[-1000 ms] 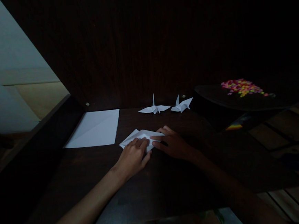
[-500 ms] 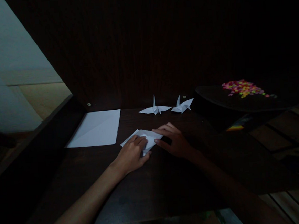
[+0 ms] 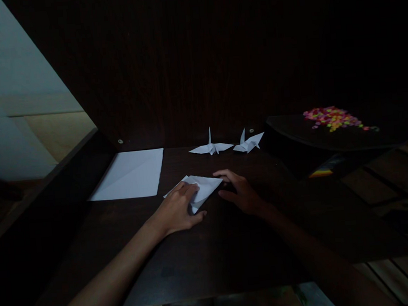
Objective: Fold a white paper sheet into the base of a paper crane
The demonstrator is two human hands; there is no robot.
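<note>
A partly folded white paper (image 3: 205, 188) lies on the dark wooden table (image 3: 214, 246). My left hand (image 3: 178, 210) rests on the paper's near left part, fingers pressing it flat. My right hand (image 3: 240, 193) sits just right of the paper, fingers spread, fingertips at its right corner. Two finished white paper cranes (image 3: 211, 147) (image 3: 248, 142) stand side by side at the back of the table.
A flat white sheet (image 3: 130, 174) lies at the back left. A dark round surface (image 3: 329, 133) with a pile of small bright coloured bits (image 3: 330, 117) stands at the right. A dark wooden wall rises behind. The scene is dim.
My right hand has slid off the folded paper to its right edge. My left hand stayed on the paper and the fold lies flatter.
</note>
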